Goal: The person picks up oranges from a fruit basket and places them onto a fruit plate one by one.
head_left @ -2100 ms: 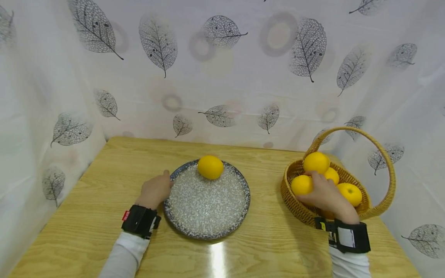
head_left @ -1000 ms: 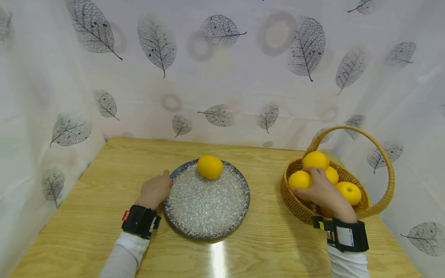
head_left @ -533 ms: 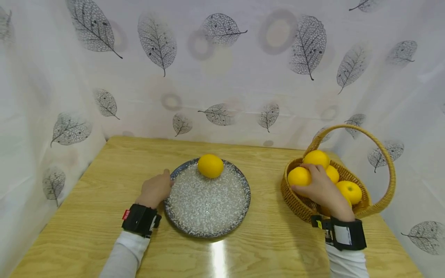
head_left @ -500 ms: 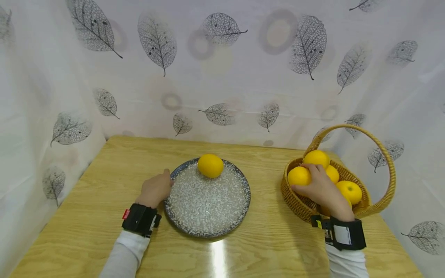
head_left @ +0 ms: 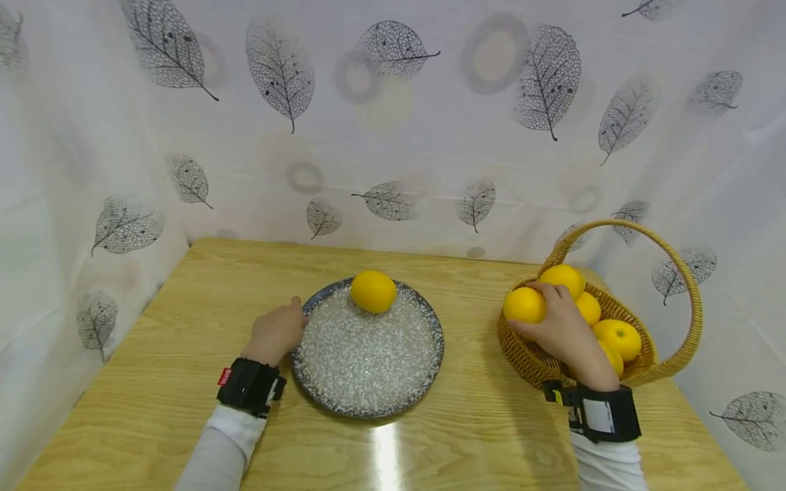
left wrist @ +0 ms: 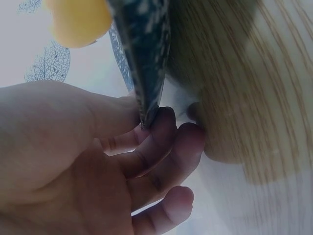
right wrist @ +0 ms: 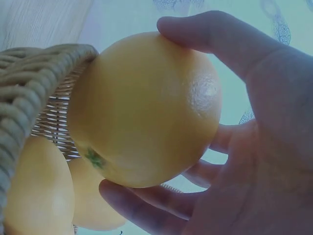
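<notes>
At the left end of the basket (head_left: 518,355), the right hand (head_left: 568,334) holds an orange (head_left: 524,305), thumb on one side and fingers curled round the other, while the left hand (head_left: 276,334) pinches the edge of the plate (head_left: 368,361). The orange looks firm and fairly light, with shiny skin that may slip a little, so it is probably best held round its widest part, snugly but without a bruising squeeze.
</notes>
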`<state>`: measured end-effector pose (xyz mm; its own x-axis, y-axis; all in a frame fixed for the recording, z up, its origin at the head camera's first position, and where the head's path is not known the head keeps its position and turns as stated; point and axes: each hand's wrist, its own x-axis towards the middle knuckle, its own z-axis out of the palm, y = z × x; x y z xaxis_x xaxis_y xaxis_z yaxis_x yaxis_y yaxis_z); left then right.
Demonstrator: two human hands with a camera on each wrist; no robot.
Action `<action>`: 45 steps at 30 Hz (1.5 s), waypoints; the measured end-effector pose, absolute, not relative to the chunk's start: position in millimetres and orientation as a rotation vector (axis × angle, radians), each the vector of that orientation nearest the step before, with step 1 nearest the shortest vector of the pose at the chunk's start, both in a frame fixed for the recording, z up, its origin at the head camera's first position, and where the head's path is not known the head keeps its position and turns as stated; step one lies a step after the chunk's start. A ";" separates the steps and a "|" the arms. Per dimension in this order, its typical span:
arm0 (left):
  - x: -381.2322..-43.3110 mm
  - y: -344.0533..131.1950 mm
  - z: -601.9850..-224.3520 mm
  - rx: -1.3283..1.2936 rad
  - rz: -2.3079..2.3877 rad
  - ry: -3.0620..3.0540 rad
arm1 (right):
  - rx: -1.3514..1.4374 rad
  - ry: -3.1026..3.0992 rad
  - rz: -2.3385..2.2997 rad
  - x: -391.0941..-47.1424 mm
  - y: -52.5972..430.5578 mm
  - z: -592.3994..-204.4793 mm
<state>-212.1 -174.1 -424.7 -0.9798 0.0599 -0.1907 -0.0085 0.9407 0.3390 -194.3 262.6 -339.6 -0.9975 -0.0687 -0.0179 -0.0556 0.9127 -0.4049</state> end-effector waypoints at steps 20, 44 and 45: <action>-210.9 -175.8 -421.0 0.038 0.486 2.906 | -0.104 3.157 -0.729 -200.3 231.3 -345.5; -210.6 -176.1 -423.3 0.035 0.525 2.894 | -0.356 3.100 -1.243 -218.6 168.0 -396.7; -210.5 -176.0 -422.8 0.036 0.530 2.893 | -0.375 3.101 -1.239 -218.8 165.2 -398.9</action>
